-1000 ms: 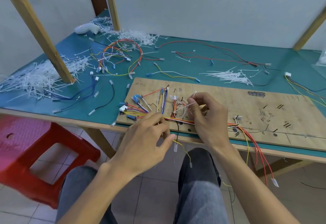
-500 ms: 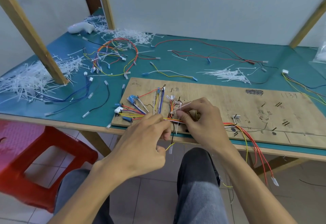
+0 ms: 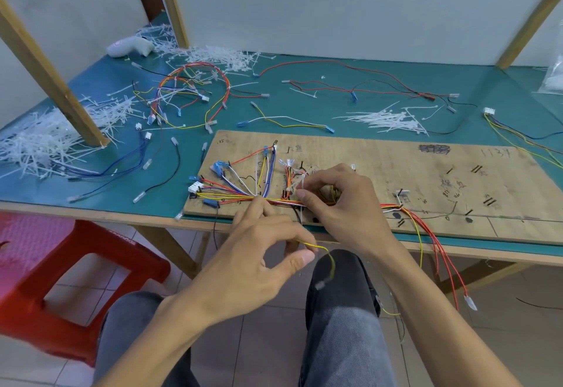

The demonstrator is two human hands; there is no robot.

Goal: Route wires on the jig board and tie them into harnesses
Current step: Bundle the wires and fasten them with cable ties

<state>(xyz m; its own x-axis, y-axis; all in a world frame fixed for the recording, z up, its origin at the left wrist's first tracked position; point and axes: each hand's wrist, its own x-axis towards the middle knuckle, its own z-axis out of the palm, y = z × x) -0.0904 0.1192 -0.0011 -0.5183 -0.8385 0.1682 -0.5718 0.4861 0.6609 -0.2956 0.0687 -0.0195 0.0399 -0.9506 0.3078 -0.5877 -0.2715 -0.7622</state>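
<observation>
A plywood jig board (image 3: pixel 396 170) lies on the green table. A bundle of coloured wires (image 3: pixel 231 196) runs along the board's near edge, fanning out at the left into blue and white connectors. My left hand (image 3: pixel 259 252) pinches the bundle at the board's front edge, and a yellow wire (image 3: pixel 320 249) hangs from under it. My right hand (image 3: pixel 338 200) pinches a white cable tie (image 3: pixel 300 184) over the bundle. Red and orange wires (image 3: pixel 438 249) trail off the board's front edge to the right.
Loose cable ties (image 3: pixel 387 120) lie behind the board, with a large heap (image 3: pixel 45 140) at the left. A finished harness (image 3: pixel 189 94) and loose wires (image 3: pixel 350 85) lie further back. Wooden posts (image 3: pixel 51 79) stand on the table. A red stool (image 3: pixel 61 280) is at the lower left.
My right hand has lowered toward the bundle with the cable tie, drawing close to my left hand. The camera has shifted slightly; the left hand stays at the bundle.
</observation>
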